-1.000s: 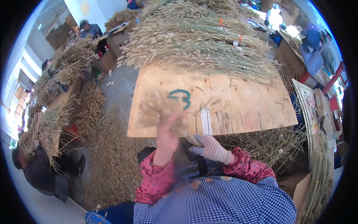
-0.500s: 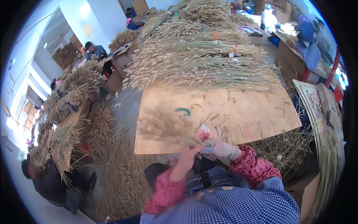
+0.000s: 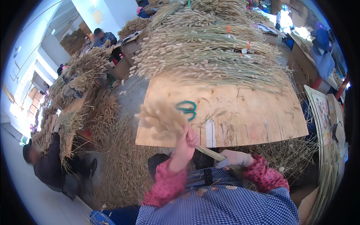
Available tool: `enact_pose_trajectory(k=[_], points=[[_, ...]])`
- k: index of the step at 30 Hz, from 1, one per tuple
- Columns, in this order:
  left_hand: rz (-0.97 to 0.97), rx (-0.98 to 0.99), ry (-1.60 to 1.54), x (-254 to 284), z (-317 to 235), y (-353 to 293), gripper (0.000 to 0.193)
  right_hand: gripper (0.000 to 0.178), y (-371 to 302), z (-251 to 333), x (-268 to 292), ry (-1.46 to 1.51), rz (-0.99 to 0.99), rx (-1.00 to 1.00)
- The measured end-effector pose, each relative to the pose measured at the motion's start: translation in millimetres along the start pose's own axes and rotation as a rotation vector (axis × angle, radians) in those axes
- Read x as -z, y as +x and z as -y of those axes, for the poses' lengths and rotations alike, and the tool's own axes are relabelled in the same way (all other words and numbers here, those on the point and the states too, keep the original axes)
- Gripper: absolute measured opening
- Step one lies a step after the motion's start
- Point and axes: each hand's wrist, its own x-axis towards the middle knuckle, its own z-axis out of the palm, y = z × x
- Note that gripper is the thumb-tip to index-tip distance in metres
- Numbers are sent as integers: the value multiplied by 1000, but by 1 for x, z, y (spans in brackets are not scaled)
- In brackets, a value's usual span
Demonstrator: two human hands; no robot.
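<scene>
My bare left hand (image 3: 187,141) is wrapped round a bunch of dried bunny-tail grass, just under its fluffy heads (image 3: 161,119). The heads lean left over the near edge of the wooden board, a little blurred. Down the same bunch, my right hand (image 3: 237,158), in a pale glove with grey at the fingers, closes round the lower stems (image 3: 210,152). Beyond the heads, green-handled scissors (image 3: 192,109) lie on the board, their blades hidden. A white marked strip (image 3: 210,133) is fixed at the board's near edge.
Long bunches of dried grass (image 3: 210,56) cover the far part of the wooden board (image 3: 255,112). Loose stalks litter the floor (image 3: 123,168) at left. A co-worker (image 3: 48,161) bends over another heaped table. Upright panels (image 3: 318,123) and cardboard stand at right.
My left hand has slid up the stems toward the heads, while my right hand has moved down and right along them. The scissors show more fully. My view has shifted slightly.
</scene>
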Motion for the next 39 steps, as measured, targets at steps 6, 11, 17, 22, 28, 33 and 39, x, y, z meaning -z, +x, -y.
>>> enact_pose_trajectory(k=[6, 11, 17, 22, 28, 33, 39], points=[[33, 12, -226, -13, 7, 3, 47, 41, -113, 31, 21, -706, -397, -135], [105, 12, -130, -12, 14, -5, 46, 45, -76, 6, -12, -570, -342, -259], [130, 38, -36, 13, -10, -29, 36, 68, -34, 14, -21, -502, -399, 143], [325, 4, -117, 12, -12, -32, 48, 58, 17, 60, -44, -297, -386, 413], [-35, -110, 88, 12, -18, -43, 52, 17, 40, 64, -61, 164, -470, 286], [-119, -63, 229, 24, -11, -47, 39, 26, 54, 59, -62, 141, -685, 330], [-302, -161, 324, 32, 4, -54, 14, 25, 58, 55, -65, 143, -761, 381]])
